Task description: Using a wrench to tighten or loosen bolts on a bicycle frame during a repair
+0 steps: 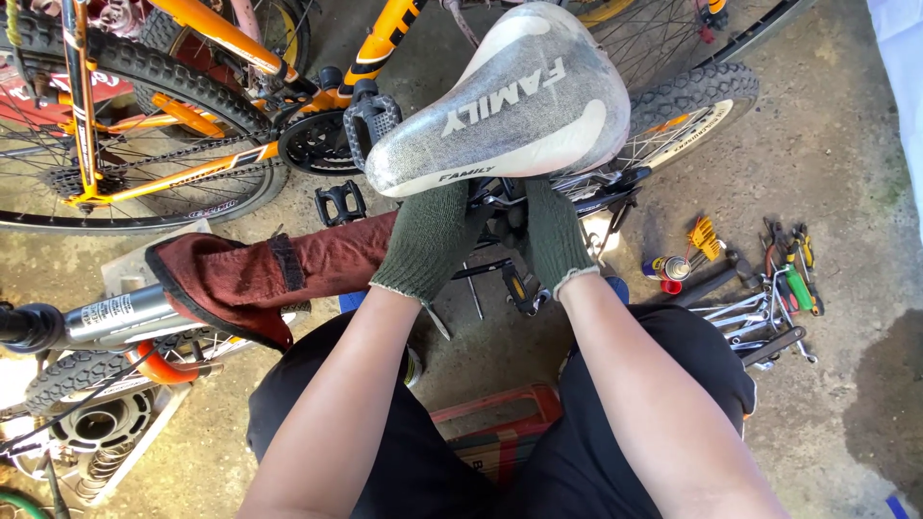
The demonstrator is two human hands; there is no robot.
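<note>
Both hands are gloved: the left hand (430, 242) wears a dark green knitted glove with a ribbed cuff that ends at the wrist, and the right hand (556, 235) wears its match, this one edged with a pale, slightly frayed trim at the cuff. Below the gloves the forearms are bare, no sleeves in sight. Further below the gloves come black trousers (385, 452) over both thighs, the fabric plain and matte, lightly creased around the knees.
</note>
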